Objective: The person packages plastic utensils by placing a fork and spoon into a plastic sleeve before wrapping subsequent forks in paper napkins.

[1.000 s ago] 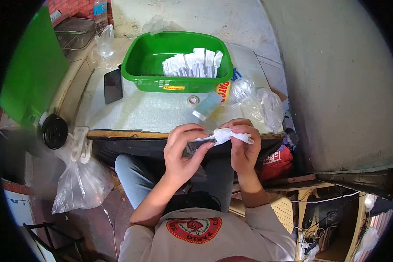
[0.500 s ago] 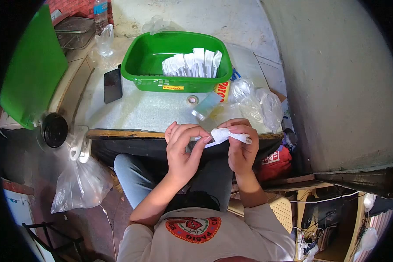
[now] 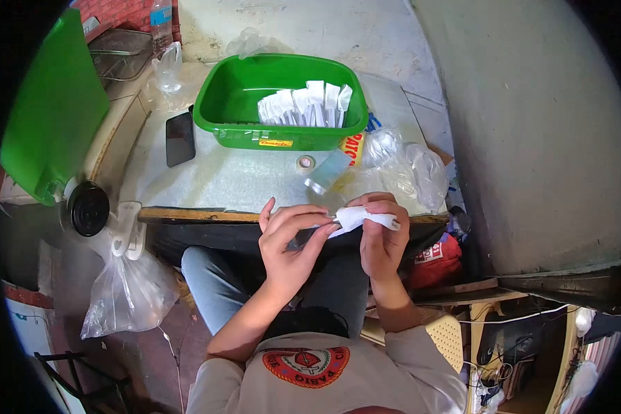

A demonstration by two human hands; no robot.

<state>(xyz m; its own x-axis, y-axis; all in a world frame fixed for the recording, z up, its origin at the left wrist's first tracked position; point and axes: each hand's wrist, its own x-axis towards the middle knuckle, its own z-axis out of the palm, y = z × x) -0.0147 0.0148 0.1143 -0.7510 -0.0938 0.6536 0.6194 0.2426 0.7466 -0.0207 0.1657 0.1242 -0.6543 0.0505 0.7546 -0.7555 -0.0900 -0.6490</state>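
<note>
Above my lap, by the table's front edge, a white paper napkin [image 3: 352, 218] is wrapped around something slim. My right hand [image 3: 385, 241] is closed on the napkin, thumb below and fingers over the top. My left hand [image 3: 290, 238] pinches the thin left end of the bundle between thumb and fingers. What lies inside the wrap is mostly hidden; only a narrow dark bit shows at the left fingertips. Beyond my hands, a green basin [image 3: 221, 134] holds several white-topped bundles [image 3: 300, 103] leaning in a row at its right side.
On the table lie a tape roll [image 3: 306, 163], a stack of clear plastic sleeves [image 3: 328, 172], clear plastic bags [image 3: 400, 165] and a phone [image 3: 180, 140]. A small fan [image 3: 90, 209] and a hanging plastic bag [image 3: 131, 290] are at the left. A wall stands at right.
The napkin has turned a little in my fingers, and its loose strip near my left hand shows less. Both hands stay nearly in place.
</note>
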